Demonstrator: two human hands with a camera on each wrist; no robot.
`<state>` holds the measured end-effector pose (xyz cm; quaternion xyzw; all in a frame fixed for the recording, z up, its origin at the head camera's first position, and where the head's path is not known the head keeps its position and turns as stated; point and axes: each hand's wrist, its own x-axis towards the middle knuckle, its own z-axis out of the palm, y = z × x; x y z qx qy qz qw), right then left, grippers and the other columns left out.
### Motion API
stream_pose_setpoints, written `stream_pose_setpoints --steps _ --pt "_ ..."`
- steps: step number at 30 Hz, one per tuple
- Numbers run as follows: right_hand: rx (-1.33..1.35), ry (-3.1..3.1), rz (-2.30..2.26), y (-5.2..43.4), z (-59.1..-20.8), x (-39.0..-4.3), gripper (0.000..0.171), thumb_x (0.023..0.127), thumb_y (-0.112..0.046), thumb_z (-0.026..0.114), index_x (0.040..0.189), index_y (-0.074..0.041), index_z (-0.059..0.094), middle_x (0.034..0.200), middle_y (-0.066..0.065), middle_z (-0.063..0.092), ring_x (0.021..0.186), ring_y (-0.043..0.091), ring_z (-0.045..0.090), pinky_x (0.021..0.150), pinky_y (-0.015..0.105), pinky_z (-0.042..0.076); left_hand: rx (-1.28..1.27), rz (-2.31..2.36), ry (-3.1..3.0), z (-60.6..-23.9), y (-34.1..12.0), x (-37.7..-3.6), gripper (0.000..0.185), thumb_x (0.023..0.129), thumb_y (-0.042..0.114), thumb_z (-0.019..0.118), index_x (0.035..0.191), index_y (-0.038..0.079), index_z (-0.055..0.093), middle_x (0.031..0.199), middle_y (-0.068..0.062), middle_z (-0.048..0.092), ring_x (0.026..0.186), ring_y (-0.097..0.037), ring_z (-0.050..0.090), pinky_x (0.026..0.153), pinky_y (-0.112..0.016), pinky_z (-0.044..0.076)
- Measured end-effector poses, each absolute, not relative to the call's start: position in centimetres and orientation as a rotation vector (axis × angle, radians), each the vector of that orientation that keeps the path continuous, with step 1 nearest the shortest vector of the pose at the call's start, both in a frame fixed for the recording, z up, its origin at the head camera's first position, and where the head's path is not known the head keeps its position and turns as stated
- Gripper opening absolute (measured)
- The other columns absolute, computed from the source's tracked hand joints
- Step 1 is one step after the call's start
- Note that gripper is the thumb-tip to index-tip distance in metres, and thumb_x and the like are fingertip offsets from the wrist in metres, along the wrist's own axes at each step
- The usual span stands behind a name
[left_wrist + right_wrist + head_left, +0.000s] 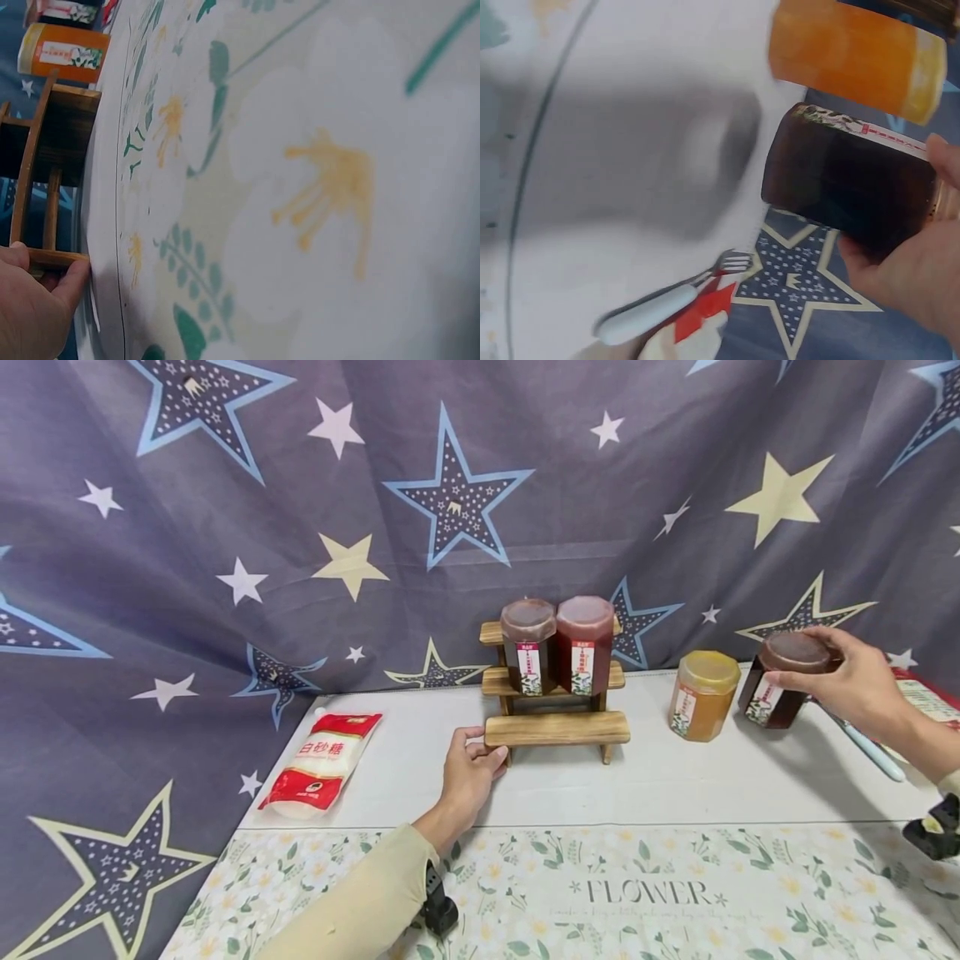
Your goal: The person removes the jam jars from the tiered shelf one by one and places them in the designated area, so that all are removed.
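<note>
A small wooden tiered stand (557, 728) stands at the middle of the table, near the curtain. My left hand (468, 770) grips its lower left end, thumb and fingers on the wood, as the left wrist view also shows. Two jars are on the stand: a dark jar (528, 647) on the left and a red jar (585, 645) beside it. At the right, my right hand (862, 681) holds a dark brown jar (783, 681) round its lid end. In the right wrist view that jar (847, 176) is tilted. An orange-yellow jar (702, 697) stands just left of it.
A red and white bag (321, 764) with Chinese lettering lies at the left. A fork (667, 304) with a pale handle and a red package (930, 697) lie at the right. Behind the table hangs a star-patterned curtain (300, 527). A flower-print cloth (637, 893) covers the front.
</note>
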<state>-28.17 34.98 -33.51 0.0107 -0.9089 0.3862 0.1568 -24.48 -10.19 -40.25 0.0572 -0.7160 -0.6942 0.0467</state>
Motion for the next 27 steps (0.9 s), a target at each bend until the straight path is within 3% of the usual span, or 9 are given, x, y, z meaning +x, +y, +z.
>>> stream_pose_setpoints --steps 9,24,27 --pt "0.077 -2.658 1.062 34.9 -35.1 -28.0 0.079 0.080 -0.034 0.080 0.137 0.003 0.039 0.115 0.029 0.054 0.073 -0.017 0.040 0.056 0.005 0.039 0.195 -2.120 -2.182 -40.1 -10.2 -24.5 0.041 0.089 -0.004 0.064 0.125 0.002 0.044 0.099 -0.017 0.063 0.091 -0.025 0.065 0.085 -0.038 0.058" --pt "0.046 -2.686 1.101 34.8 -35.3 -28.0 0.085 0.077 -0.033 0.083 0.138 0.003 0.035 0.116 0.029 0.054 0.073 -0.015 0.042 0.059 0.008 0.039 0.184 -2.130 -2.170 -40.2 -10.1 -24.5 0.041 0.090 -0.004 0.063 0.125 0.002 0.044 0.099 -0.017 0.064 0.089 -0.023 0.065 0.084 -0.039 0.058" --pt "0.051 -2.700 1.143 34.9 -35.3 -28.1 0.090 0.077 -0.032 0.082 0.141 0.005 0.030 0.119 0.032 0.050 0.078 -0.008 0.047 0.060 0.006 0.039 0.184 -2.131 -2.166 -40.2 -10.1 -24.4 0.041 0.090 -0.004 0.063 0.125 0.002 0.044 0.099 -0.017 0.064 0.088 -0.022 0.065 0.084 -0.039 0.058"
